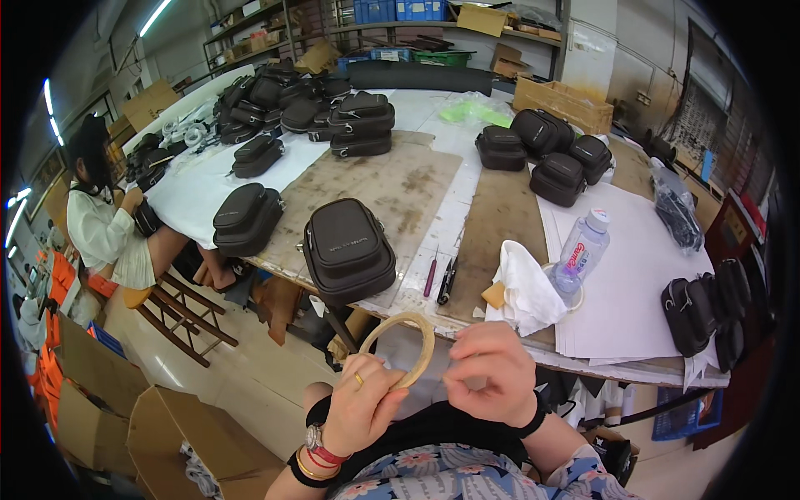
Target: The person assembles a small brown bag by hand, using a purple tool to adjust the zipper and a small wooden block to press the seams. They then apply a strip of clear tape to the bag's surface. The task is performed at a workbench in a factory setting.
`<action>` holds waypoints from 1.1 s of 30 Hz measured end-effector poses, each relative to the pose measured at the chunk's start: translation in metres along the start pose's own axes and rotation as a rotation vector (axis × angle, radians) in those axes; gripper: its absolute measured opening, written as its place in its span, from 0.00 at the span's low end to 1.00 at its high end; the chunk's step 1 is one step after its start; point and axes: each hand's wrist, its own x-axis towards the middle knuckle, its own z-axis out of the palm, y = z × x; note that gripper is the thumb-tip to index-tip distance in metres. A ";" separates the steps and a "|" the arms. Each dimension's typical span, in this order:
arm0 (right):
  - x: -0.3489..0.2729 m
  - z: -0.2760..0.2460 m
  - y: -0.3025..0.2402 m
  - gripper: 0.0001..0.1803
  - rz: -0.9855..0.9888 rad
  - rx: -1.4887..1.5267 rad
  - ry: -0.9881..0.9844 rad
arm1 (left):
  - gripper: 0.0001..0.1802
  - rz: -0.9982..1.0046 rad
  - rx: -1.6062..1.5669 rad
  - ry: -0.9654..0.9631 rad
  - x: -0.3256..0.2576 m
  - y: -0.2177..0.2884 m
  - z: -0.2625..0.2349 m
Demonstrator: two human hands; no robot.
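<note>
My left hand [360,402] grips a roll of beige tape [427,343] by its lower edge, over my lap at the table's front edge. Just right of the roll, my right hand [493,375] is raised with its fingers curled in and the thumb close to the index finger. Whatever those fingertips may pinch is too small to make out. Beyond the tape roll a small dark brown bag [348,246] stands on the table. To the right of this bag lie a purple-handled tool [430,277] and a black pen-like tool [447,281].
A white cloth [527,287] and a clear bottle [581,250] are at the right. More dark bags [558,179] stand at the back right, with a large pile [267,96] at the back left. A person [108,217] sits on the left. Cardboard boxes [192,442] stand on the floor.
</note>
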 end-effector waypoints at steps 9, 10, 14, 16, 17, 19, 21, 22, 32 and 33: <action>-0.005 0.004 0.004 0.22 0.046 0.219 -0.026 | 0.13 0.099 0.091 -0.051 0.002 0.000 -0.003; -0.006 0.004 0.005 0.22 0.047 0.217 -0.029 | 0.13 0.108 0.111 -0.063 0.002 0.000 -0.004; -0.006 0.000 0.005 0.21 0.044 0.190 -0.058 | 0.14 0.156 0.188 -0.110 0.005 0.001 -0.008; -0.003 -0.003 0.004 0.21 0.031 0.172 -0.093 | 0.16 0.191 0.234 -0.140 0.006 0.001 -0.010; -0.001 -0.005 0.004 0.21 0.021 0.164 -0.116 | 0.16 0.208 0.258 -0.156 0.007 0.001 -0.011; 0.001 -0.007 0.005 0.20 0.013 0.156 -0.149 | 0.16 0.225 0.288 -0.161 0.007 0.001 -0.011; 0.002 -0.008 0.005 0.20 0.015 0.154 -0.168 | 0.16 0.238 0.321 -0.174 0.007 0.002 -0.011; 0.002 -0.008 0.005 0.20 0.023 0.152 -0.177 | 0.16 0.241 0.342 -0.185 0.007 0.003 -0.011; -0.005 -0.008 0.004 0.19 0.087 0.174 -0.161 | 0.16 0.276 0.405 -0.235 0.007 0.004 -0.014; -0.005 -0.009 0.004 0.19 0.082 0.166 -0.161 | 0.16 0.277 0.397 -0.231 0.007 0.004 -0.014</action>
